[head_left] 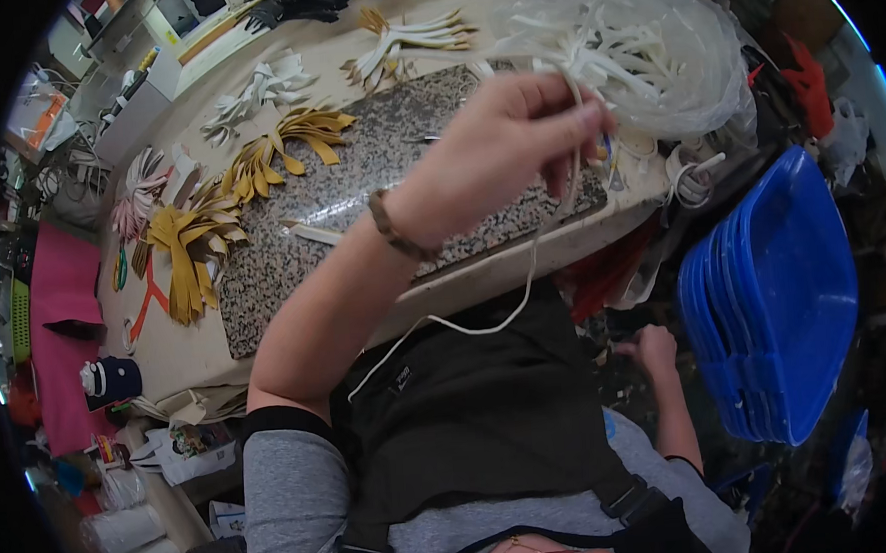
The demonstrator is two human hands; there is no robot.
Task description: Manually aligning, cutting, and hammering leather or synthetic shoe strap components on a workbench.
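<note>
My left hand (pixel 516 147) is raised over the right part of a speckled stone slab (pixel 359 196), its thumb and fingers closed on a thin white cord (pixel 471 331). From these fingers the cord hangs in a loose curve onto my dark apron (pixel 461 426). Behind the hand lies a clear plastic bag (pixel 708 82) with white strips (pixel 632 56) inside. Lower and to the right, beside my body, my right hand (pixel 655 350) is curled closed; whatever it may hold is hidden. A pale pointed strip (pixel 312 232) lies on the slab beside my left forearm.
Yellow strip bundles (pixel 186 255) and white strip bundles (pixel 263 91) lie on the table left of and behind the slab. At right stands a stack of blue plastic trays (pixel 795 298). A white coil (pixel 691 178) sits by the table edge. Pink material (pixel 65 336) hangs at left.
</note>
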